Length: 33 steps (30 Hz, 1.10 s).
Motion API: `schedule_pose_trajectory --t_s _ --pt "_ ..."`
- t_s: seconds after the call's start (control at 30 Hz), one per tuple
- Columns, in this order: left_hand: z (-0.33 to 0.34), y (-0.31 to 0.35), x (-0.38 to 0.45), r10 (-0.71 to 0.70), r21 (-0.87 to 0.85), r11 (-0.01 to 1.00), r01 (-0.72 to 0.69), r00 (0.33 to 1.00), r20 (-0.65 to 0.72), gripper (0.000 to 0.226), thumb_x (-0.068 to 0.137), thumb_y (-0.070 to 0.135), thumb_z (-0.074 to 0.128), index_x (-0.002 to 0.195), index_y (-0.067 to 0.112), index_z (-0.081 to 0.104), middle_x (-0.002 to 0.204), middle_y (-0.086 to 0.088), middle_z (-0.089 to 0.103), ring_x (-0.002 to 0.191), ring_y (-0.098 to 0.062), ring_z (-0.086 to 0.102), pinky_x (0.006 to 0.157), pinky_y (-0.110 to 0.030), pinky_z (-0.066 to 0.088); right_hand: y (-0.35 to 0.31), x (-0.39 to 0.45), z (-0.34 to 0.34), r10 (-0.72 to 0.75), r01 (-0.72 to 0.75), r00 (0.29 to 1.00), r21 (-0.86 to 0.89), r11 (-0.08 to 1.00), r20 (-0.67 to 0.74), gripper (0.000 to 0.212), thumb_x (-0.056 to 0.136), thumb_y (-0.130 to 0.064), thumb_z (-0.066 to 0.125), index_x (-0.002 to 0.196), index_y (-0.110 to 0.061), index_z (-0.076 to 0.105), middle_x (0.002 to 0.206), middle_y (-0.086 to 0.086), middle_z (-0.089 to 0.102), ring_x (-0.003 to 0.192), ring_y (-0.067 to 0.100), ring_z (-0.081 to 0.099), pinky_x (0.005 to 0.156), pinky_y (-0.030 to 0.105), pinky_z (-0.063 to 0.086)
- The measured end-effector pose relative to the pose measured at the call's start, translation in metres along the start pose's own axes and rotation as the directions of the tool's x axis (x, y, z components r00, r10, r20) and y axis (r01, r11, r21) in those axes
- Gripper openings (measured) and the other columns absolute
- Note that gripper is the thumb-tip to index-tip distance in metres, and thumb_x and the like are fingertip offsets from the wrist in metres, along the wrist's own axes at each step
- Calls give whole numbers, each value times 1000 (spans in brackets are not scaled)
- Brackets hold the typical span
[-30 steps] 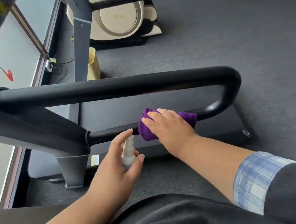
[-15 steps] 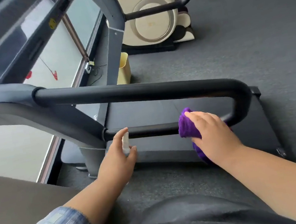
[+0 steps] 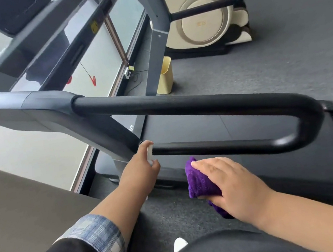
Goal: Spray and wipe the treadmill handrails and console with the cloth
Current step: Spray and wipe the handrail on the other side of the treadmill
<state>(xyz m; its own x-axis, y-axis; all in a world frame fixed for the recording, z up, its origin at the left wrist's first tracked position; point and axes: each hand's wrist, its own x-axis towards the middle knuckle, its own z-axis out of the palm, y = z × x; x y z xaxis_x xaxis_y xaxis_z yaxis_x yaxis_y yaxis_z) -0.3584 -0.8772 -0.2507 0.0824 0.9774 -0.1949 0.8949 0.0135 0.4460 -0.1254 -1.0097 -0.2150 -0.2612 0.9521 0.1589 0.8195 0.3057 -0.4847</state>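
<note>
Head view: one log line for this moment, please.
left hand: grips spray bottle by lower handrail | right hand: holds purple cloth below the rail

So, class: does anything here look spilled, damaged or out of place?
Nothing stands out. The black looped handrail looks intact, the right hand grips the purple cloth, and the left hand holds the small white spray bottle.

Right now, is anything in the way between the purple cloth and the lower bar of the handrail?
Nothing visible. The right hand holds the purple cloth just below the lower bar, with only open space between them. The left hand grips the spray bottle further left.
</note>
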Motion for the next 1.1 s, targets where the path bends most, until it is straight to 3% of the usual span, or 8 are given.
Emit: schedule_pose_trajectory --t_s 0.2,0.37,0.5,0.6,0.73,0.93,1.1 --pt "1 8 7 29 4 1000 -29 1000 2 47 90 30 52 131 46 35 72 15 54 54 -7 57 45 -25 35 1 2 -3 13 -13 1000 11 1000 6 83 70 -32 90 143 -20 52 135 -3 60 123 21 56 109 32 35" --pt "-1 19 2 8 -50 999 -8 1000 9 50 91 30 55 132 48 34 71 8 60 52 -11 59 46 -28 38 5 -9 -8 26 -27 999 -4 1000 -20 87 69 -35 89 145 -24 49 134 -7 59 124 11 47 109 29 32" --pt "11 49 -14 119 -34 992 -118 993 25 53 90 35 57 132 53 32 68 11 56 52 -7 56 46 -26 35 15 -23 -15 80 -79 997 20 997 -16 89 71 -33 88 147 -29 43 138 -8 56 127 11 45 110 28 31" --pt "30 83 -24 206 -32 978 -204 977 51 52 88 36 56 131 52 32 71 17 52 59 -5 57 52 -29 45 24 -40 -19 109 -109 994 19 994 -9 88 76 -34 84 149 -33 36 142 -11 52 132 11 43 113 29 30" --pt "51 121 -27 265 -22 964 -264 956 127 47 87 31 55 127 48 36 69 13 54 60 -7 56 58 -35 52 36 -61 -27 115 -114 993 33 993 -28 90 74 -33 84 149 -33 35 141 -9 52 131 11 42 113 30 31" --pt "55 134 -33 196 -24 981 -195 978 74 47 91 36 57 129 50 32 70 13 54 57 -10 57 49 -29 40 51 -77 -39 146 -144 987 40 989 -62 88 78 -35 83 151 -34 32 145 -11 48 134 8 36 114 26 24" --pt "53 120 -61 127 -55 991 -124 991 49 55 89 39 58 133 54 30 80 6 64 65 -17 63 63 -37 54 61 -52 -60 146 -145 984 19 989 -104 86 78 -31 84 152 -22 40 145 0 51 134 20 42 116 31 26"
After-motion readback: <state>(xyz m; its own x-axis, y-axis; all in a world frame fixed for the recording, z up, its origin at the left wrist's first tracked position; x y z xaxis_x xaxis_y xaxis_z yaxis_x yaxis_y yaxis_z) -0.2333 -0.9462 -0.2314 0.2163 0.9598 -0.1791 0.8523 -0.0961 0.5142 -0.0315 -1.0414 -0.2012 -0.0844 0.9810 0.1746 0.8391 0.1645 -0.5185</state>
